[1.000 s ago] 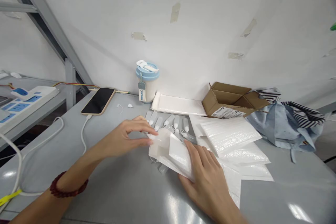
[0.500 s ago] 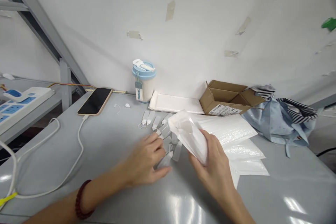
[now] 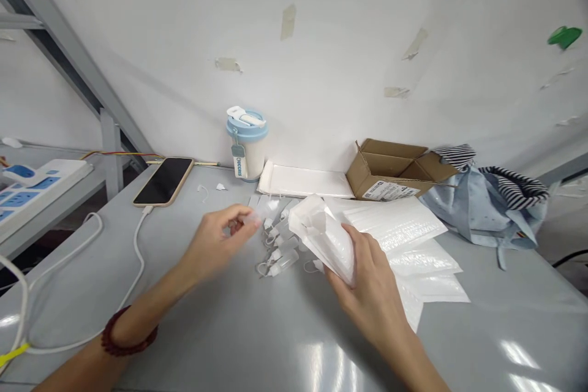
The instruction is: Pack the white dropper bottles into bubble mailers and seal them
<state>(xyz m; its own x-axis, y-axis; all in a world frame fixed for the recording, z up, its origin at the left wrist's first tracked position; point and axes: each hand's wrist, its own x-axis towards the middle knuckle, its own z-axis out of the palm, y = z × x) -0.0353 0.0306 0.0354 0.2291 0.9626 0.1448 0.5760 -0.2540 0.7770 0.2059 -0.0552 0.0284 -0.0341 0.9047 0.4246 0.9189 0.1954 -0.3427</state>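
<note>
My right hand (image 3: 367,285) grips a white padded bag (image 3: 324,236) held up off the grey table (image 3: 229,331), its open mouth turned to the left. My left hand (image 3: 215,242) is raised just left of the bag and pinches one small clear plastic vial (image 3: 257,215) between thumb and fingers. Several more of these small vials (image 3: 278,245) lie in a loose heap on the table between my two hands. A dark red bead bracelet (image 3: 126,334) sits on my left wrist.
White padded bags (image 3: 404,239) lie stacked to the right. Behind them stand a cardboard box (image 3: 390,168), a white tray (image 3: 305,182) and a blue-lidded cup (image 3: 245,144). A phone (image 3: 164,180) on a cable lies left; a bundle of cloth (image 3: 491,202) far right.
My left hand reached down into the heap of vials, then rose with one pinched in its fingers. My right hand lifted the bag off the table and holds it upright.
</note>
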